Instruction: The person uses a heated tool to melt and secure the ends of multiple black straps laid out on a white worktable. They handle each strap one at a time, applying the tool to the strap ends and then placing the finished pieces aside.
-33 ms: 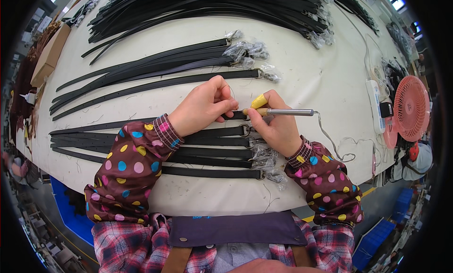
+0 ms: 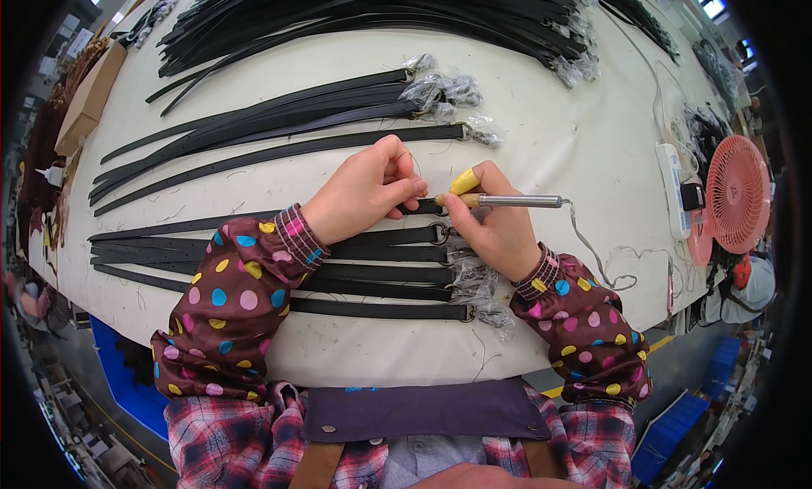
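My right hand (image 2: 497, 227) grips a corded pen-shaped hot tool, much like a soldering iron (image 2: 524, 200), with a tan front and a metal barrel. A yellow finger cover (image 2: 464, 182) sits on one of its fingers. Just left of the tool's tip, my left hand (image 2: 365, 189) is closed in a pinch, and a thin thread (image 2: 415, 164) rises from its fingertips. Beneath both hands lies the end of a black strap (image 2: 430, 207); my fingers partly hide it. Nearer to me, several more black straps (image 2: 389, 287) lie side by side, with metal rings and plastic-wrapped ends at the right.
Beyond my hands lie another group of straps (image 2: 296, 108) and a large pile (image 2: 364, 19). A pink fan (image 2: 737, 193) and a white power strip (image 2: 672, 180) stand at the right, the tool's cord (image 2: 592, 248) trailing that way. A cardboard box (image 2: 91, 98) is at the far left.
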